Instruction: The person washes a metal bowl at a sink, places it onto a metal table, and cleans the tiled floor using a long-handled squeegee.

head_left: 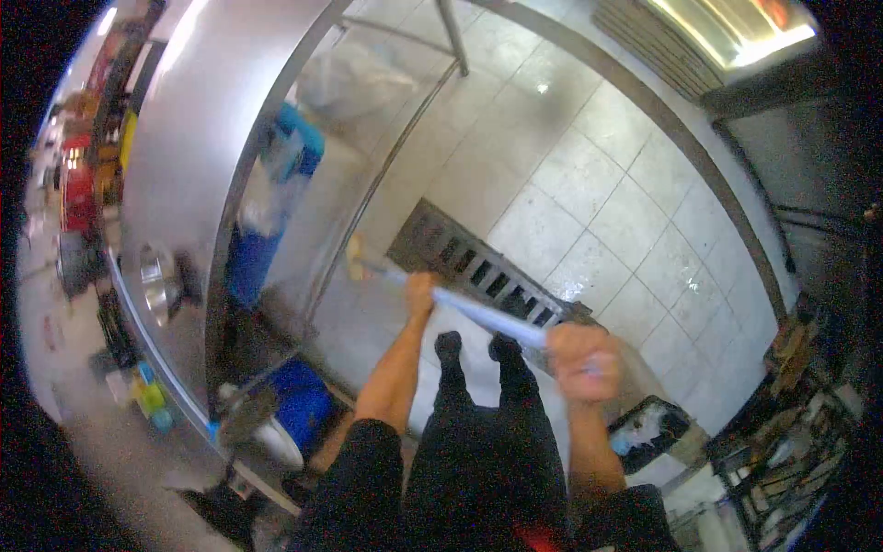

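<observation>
A long light-blue pole (487,313) slants across in front of my legs, gripped by both hands. My left hand (421,296) is closed around it lower down, toward the steel table. Nearer my body, my right hand (585,362) is wrapped round its upper end, smeared by motion. Beyond my left hand the pole runs to a blurred yellowish end (357,258) low beside the table; its kind I cannot make out. Under the pole lies a slotted floor drain grate (478,267) set in wet white tiles (589,267).
A steel table (198,120) with a lower rail stands at left, with blue containers (262,244) beneath it. A metal bowl (161,276) sits on top. At right are a black bin (651,431) and a dark rack (782,460). Lit equipment (736,37) stands top right.
</observation>
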